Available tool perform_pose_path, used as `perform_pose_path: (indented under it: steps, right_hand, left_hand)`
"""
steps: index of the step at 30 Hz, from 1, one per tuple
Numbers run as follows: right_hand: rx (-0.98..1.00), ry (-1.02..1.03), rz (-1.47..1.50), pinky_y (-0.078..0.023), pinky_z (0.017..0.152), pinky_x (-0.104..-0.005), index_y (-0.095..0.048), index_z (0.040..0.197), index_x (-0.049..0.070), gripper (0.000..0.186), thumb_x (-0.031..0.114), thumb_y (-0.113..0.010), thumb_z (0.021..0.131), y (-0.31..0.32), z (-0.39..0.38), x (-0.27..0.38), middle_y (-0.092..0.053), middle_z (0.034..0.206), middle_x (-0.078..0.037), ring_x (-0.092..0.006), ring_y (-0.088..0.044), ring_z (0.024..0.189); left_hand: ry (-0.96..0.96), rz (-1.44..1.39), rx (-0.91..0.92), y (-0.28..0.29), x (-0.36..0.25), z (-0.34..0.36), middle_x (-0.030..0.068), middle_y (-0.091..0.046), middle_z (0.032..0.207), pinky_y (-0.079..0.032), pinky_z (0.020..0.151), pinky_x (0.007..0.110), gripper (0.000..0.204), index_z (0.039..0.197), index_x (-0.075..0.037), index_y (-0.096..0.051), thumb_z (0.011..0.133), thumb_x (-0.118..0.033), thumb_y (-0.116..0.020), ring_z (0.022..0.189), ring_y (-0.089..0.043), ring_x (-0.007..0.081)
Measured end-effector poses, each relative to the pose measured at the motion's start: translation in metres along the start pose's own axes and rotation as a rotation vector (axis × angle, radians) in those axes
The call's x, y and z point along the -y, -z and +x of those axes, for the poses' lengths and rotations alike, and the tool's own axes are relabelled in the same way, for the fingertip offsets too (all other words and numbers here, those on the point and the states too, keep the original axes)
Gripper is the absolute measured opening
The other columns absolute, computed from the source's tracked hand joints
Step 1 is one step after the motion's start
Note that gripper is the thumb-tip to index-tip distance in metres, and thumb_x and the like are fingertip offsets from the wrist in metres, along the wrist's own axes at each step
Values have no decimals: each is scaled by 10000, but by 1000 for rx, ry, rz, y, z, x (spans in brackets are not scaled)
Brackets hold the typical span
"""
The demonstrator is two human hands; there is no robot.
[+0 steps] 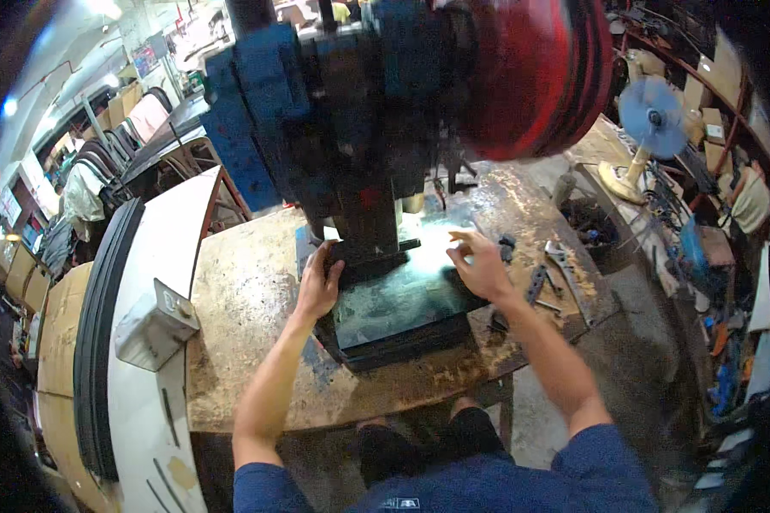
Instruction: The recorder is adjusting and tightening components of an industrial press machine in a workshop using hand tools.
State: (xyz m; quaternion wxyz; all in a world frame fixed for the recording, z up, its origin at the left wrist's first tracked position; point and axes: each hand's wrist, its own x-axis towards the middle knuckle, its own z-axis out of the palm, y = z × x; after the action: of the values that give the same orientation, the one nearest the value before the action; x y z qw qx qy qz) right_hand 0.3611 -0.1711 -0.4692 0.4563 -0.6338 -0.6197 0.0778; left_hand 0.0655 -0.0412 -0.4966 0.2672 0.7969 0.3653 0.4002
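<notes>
One dark plate (402, 312) lay level on the worn wooden counter (239, 295), beneath the dark block (364, 227) of a blue machine (261, 107) with a big red wheel (518, 77). The plate was already set under the block, and a bright patch of light fell across its far part. With both hands brought in close around the block, the work seemed to be under way rather than done. No finished piece could be picked out near the hands, so how much was left could not be judged. The wheel showed blurred, and whether it was turning could not be made out.

The left hand (319, 286) was up against the left side of the block, its forefinger pointing upward and its thumb a little apart from it. It seemed to touch the dark edge there, though whether it gripped anything was not clear. The right hand (482, 269) hung over the right part of the plate, thumb and forefinger curled toward each other, the other fingers folded in. Glare behind the fingertips hid whether anything small was pinched between them.

Several loose metal tools (539, 282) lay on the counter to the right, among pale scraps (586, 269), apparently out of use. A boxy metal can (156, 325) stood well apart on the left, on a white board (141, 406).
</notes>
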Motion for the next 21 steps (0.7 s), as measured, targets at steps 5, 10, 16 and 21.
perform_pose_path:
  steps: [5,10,16,21]
  right_hand:
    - [-329,-331,7,-472,630,-312,-624,922,-17,199,175,-603,873,19,-57,4,-632,744,-82,-161,-587,667]
    - [-500,-583,-10,-463,650,-352,-601,876,-8,190,182,-587,882,60,-103,12,-594,731,-124,-232,-583,680]
    - [-225,-796,-712,-447,877,-421,-564,1206,93,337,121,-564,871,99,-134,-26,-498,1245,-154,-325,-521,1081]
    - [-45,-932,-502,-409,940,-425,-569,1194,90,343,166,-578,860,103,-104,-15,-517,1188,-190,-348,-474,1129]
  left_hand:
    - [44,-193,37,-7,-5,16,215,-628,1010,-456,844,347,366,1224,-15,-498,874,-91,-572,994,-605,332]
    - [320,-470,73,-1,23,11,87,-616,922,-433,729,253,492,1359,-53,-374,907,-81,-567,797,-542,147]
    - [417,-416,216,9,-6,18,19,-572,821,-397,641,237,545,1391,-75,-360,896,-104,-585,709,-485,96]
    - [348,-402,258,13,4,24,96,-610,948,-449,765,302,455,1290,-36,-448,871,-113,-609,837,-550,168]
